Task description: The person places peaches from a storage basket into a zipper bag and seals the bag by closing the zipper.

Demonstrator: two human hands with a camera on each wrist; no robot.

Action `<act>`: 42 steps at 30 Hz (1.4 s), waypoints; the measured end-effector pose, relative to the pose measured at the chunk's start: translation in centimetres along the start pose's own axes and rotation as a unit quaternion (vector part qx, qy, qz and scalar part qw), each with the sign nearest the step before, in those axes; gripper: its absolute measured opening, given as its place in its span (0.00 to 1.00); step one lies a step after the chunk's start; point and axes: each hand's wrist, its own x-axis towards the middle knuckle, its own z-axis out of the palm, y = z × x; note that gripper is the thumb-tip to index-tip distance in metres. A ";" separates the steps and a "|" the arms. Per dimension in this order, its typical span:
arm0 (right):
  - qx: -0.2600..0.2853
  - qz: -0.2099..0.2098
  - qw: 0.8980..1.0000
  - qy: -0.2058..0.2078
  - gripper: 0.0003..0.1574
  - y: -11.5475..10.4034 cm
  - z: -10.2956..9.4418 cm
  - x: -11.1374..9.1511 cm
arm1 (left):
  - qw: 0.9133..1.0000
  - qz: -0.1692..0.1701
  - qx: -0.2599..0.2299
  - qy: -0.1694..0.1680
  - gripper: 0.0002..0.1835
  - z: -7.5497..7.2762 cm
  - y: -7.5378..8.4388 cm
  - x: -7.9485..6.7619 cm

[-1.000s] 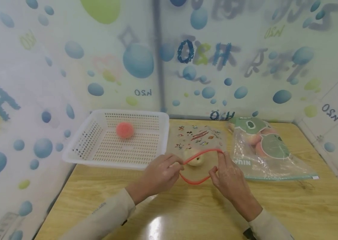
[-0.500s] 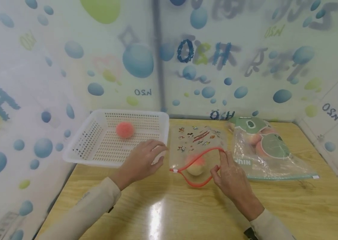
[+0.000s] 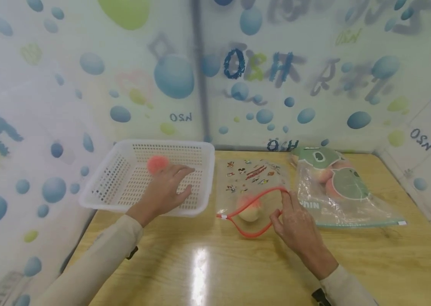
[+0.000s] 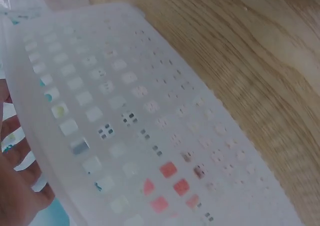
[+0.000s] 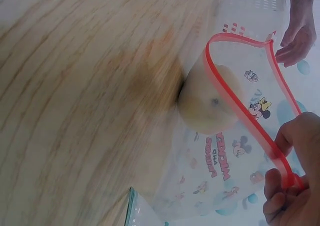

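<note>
My left hand (image 3: 161, 191) reaches over the white plastic basket (image 3: 209, 178), fingers loosely spread and holding nothing. Just beyond its fingers, a pinkish-red round fruit (image 3: 156, 163) lies in the basket, partly covered by the hand. In the left wrist view the fruit (image 4: 181, 187) shows red through the basket's holes. My right hand (image 3: 297, 225) pinches the red-edged mouth of a clear cartoon-print zip bag (image 3: 234, 174) between thumb and fingers. The mouth gapes on the right side; a white slider sits at its left end. Inside lies a pale yellow and pink peach-like fruit (image 5: 205, 105).
At the right lies a larger clear zip bag (image 3: 353, 214) with green print and several pink fruits inside. The wooden table (image 3: 238, 272) backs onto a wall (image 3: 314, 97) with blue dots.
My left hand has let go of the zip bag's mouth and moved left over the basket, close to the red fruit. My right hand keeps its pinch on the bag.
</note>
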 end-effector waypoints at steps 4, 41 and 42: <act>0.000 -0.002 1.000 -0.005 0.31 0.0 0.0 0.0 | 1.000 -0.004 0.006 0.016 0.27 -0.3 -1.4 0.0; -0.009 0.012 1.000 -0.026 0.29 -0.2 0.3 -0.8 | 0.960 -0.216 0.086 -0.153 0.27 -0.6 -7.8 -1.5; -0.009 0.011 1.000 -0.023 0.29 -0.2 0.3 -0.8 | 0.963 -0.215 0.082 -0.142 0.25 -0.7 -7.7 -1.5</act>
